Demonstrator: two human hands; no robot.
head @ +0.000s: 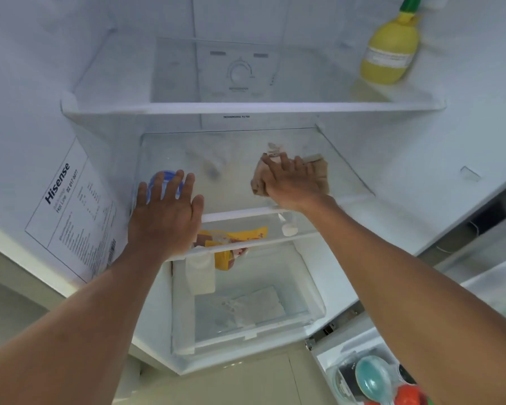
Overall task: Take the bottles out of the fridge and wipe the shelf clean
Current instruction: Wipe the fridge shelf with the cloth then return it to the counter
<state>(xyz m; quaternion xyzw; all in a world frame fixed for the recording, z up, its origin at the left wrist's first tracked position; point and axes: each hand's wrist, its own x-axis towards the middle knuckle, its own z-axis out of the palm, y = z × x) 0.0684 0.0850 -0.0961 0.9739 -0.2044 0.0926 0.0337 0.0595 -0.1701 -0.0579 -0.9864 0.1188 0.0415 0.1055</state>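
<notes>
Glass shelf (237,182), middle level of the open fridge: surface blurred and smeared-looking
Brown cloth (319,173), on the shelf, right of its centre: crumpled, pressed flat under the right hand (292,182), palm down, fingers extended over the cloth
Blue-capped bottle (164,184), at the shelf's left front corner: mostly hidden behind the left hand (165,217), which is spread wide, fingers splayed, fingertips against the cap; whether it grips the bottle cannot be told
Yellow lemon-shaped bottle (389,55), green cap, on the level above the shelf, at the right side
Yellow packet (234,241), on the level just below the shelf, near its front edge
Clear drawer (246,311), further below the shelf
Hisense label (73,211), on the fridge wall left of the shelf
</notes>
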